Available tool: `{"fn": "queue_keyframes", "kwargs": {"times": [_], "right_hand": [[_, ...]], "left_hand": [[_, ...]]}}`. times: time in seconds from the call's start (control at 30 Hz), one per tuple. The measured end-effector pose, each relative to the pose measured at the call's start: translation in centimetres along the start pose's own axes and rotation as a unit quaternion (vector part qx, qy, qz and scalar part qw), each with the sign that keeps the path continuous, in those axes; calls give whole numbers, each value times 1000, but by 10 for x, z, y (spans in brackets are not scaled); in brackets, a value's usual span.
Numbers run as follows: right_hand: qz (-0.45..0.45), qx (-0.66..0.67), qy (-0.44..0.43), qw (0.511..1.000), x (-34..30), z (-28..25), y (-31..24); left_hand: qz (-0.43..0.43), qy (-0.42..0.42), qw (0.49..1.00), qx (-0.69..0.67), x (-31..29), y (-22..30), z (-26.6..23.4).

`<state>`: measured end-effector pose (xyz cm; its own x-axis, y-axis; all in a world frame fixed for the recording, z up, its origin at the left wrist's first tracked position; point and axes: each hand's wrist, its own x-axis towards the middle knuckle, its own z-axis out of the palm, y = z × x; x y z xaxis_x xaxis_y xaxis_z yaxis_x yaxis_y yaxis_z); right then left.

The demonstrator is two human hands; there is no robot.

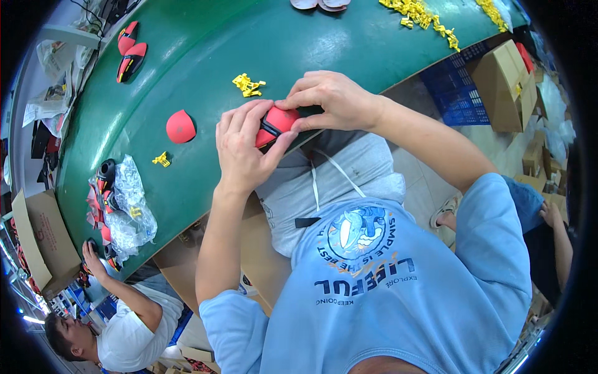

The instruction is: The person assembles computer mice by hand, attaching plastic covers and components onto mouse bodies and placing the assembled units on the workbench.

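Note:
Both my hands hold one rounded red-and-black plastic shell point(281, 120), shaped like a computer mouse, at the near edge of the green table point(218, 37). My left hand point(240, 146) is closed round its left side, with the fingers over the top and the thumb underneath. At the shell's right end, my right hand point(333, 100) pinches it between thumb and fingers. Just beyond the shell lies a small pile of yellow plastic pieces point(248, 85). A loose red cover point(180, 127) rests to the left, with a single yellow piece point(162, 159) nearer me.
Two red-and-black shells point(131, 62) lie far left. More parts sit beside a clear plastic bag point(132, 209), where a person in white point(137, 318) works. Yellow pieces point(414, 11) are heaped at far right. A blue crate point(458, 93) and cardboard box point(504, 87) stand right.

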<state>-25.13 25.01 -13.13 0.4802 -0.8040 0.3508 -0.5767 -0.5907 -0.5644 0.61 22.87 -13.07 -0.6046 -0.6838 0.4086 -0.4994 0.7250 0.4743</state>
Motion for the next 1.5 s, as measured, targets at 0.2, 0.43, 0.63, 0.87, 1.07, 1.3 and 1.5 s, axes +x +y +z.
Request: {"fn": "queue_keyframes", "kwargs": {"times": [0.2, 0.43, 0.63, 0.87, 1.07, 1.3, 1.5], "right_hand": [[32, 397, 160, 903, 30, -36, -25], [160, 590, 190, 768, 51, 16, -50], [102, 445, 69, 887, 70, -47, -33], [-175, 13, -22, 984, 205, 61, -50], [-160, -44, -139, 976, 245, 125, -71], [-39, 262, -81, 961, 180, 22, -78], [186, 444, 55, 875, 39, -13, -36]], "left_hand": [[-5, 11, 1000, 14, 2, 0, 2], [-5, -9, 1000, 8, -4, -8, -1], [-26, -38, 998, 32, -19, 5, -24], [-143, 53, 982, 110, -79, -7, -47], [-175, 98, 973, 114, -89, -5, -46], [-192, 126, 969, 88, -87, -9, -46], [-145, 107, 976, 123, -50, 1, -27]]}}
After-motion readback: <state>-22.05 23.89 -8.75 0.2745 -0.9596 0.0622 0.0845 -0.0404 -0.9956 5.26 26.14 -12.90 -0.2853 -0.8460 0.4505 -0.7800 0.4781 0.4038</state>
